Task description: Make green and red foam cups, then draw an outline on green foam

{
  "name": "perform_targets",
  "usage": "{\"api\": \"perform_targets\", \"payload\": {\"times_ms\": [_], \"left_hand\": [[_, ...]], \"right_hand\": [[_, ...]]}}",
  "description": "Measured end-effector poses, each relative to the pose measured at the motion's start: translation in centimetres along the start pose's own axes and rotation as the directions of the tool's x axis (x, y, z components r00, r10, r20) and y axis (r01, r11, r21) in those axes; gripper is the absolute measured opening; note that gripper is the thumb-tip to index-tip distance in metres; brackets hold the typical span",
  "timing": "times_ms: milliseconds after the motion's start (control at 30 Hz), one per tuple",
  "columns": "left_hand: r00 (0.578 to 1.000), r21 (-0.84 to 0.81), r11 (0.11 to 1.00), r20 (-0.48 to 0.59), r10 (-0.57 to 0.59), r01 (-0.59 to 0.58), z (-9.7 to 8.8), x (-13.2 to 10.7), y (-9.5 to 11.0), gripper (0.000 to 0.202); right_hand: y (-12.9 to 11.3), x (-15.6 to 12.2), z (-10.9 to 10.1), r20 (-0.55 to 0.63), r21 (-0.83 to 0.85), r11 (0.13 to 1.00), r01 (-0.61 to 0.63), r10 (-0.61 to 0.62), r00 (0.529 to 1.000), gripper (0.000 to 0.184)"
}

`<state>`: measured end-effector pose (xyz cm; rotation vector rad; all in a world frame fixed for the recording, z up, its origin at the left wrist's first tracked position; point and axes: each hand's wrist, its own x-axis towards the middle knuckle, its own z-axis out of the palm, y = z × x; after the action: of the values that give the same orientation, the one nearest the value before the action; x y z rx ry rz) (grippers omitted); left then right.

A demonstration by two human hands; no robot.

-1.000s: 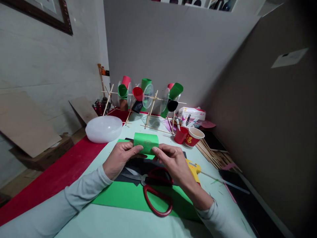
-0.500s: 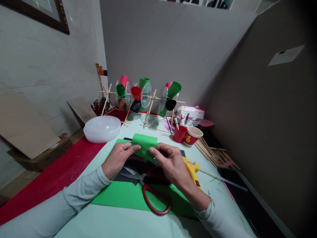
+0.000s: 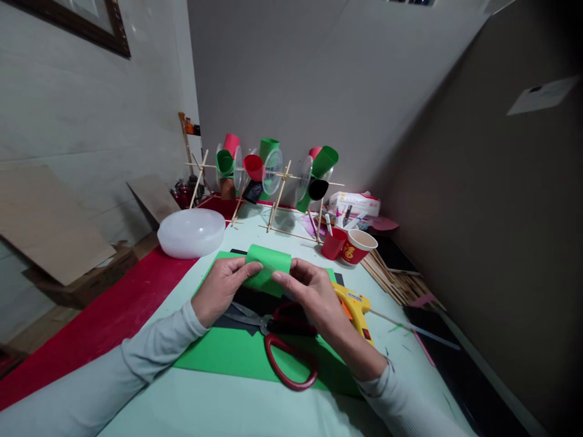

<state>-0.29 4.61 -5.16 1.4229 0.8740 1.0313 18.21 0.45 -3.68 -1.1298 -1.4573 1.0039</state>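
A curled piece of green paper point(image 3: 268, 261) is held up between both hands. My left hand point(image 3: 223, 285) pinches its left end, thumb on the near face. At its right end my right hand point(image 3: 314, 294) grips it the same way; the fingers behind the paper are partly hidden. Below lie red-handled scissors point(image 3: 291, 346), blades slightly apart and pointing left. They rest on black paper point(image 3: 237, 321) and a larger green sheet point(image 3: 228, 355). Beside my right wrist is a yellow glue gun point(image 3: 357, 303) with a glue stick out of its back.
Behind stands a stick frame point(image 3: 285, 179) carrying clear discs and red, green and black paper tubes. A white plastic bowl point(image 3: 191, 233) sits at left. A red cup point(image 3: 334, 244) and a paper cup point(image 3: 358, 247) hold pens. Wooden sticks point(image 3: 387, 276) and a black panel point(image 3: 455, 358) lie at right.
The paper's near flap looks smoother and its curl slightly wider, still in both hands. My view has tilted a little, shifting the whole scene slightly right.
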Motion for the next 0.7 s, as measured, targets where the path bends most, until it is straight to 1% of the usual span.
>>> {"api": "perform_targets", "payload": {"times_ms": [100,167,267,333,400,433,533,600,700], "left_hand": [[1.0,-0.019,1.0,0.007,-0.012,0.013,0.1,0.0,0.1,0.032],[0.998,-0.057,0.997,0.029,-0.051,0.052,0.3,-0.1,0.3,0.039],[0.989,-0.114,0.985,0.086,-0.119,0.129,0.6,-0.1,0.8,0.056],[0.984,-0.136,0.979,0.115,-0.134,0.149,0.6,-0.1,1.1,0.06],[0.985,-0.142,0.98,0.124,-0.122,0.139,0.5,0.0,1.2,0.057],[0.987,-0.139,0.982,0.122,-0.109,0.126,0.3,0.0,1.2,0.054],[0.991,-0.118,0.99,0.12,-0.067,0.081,-0.1,0.3,0.7,0.039],[0.99,-0.093,0.994,0.132,-0.052,0.065,-0.3,0.4,0.4,0.029],[0.985,-0.064,0.995,0.159,-0.062,0.073,-0.4,0.4,0.2,0.025]], "right_hand": [[0.2,0.1,0.2,-0.006,0.029,1.0,0.011,-0.011,1.0,0.031],[0.4,0.0,0.2,-0.05,0.017,0.999,0.037,-0.036,0.998,0.028],[0.6,-0.2,0.2,-0.139,-0.032,0.995,0.09,-0.093,0.986,0.024],[0.7,-0.3,0.1,-0.189,-0.057,0.992,0.111,-0.12,0.975,0.025],[0.5,-0.3,0.2,-0.205,-0.052,0.992,0.111,-0.119,0.971,0.025],[0.3,-0.3,0.2,-0.195,-0.037,0.994,0.101,-0.106,0.975,0.026],[-0.2,-0.2,0.3,-0.127,0.038,0.999,0.037,-0.032,0.991,0.029],[-0.4,-0.2,0.3,-0.109,0.09,0.996,-0.005,0.015,0.994,0.032],[-0.6,-0.1,0.3,-0.143,0.153,0.988,-0.014,0.036,0.989,0.033]]}}
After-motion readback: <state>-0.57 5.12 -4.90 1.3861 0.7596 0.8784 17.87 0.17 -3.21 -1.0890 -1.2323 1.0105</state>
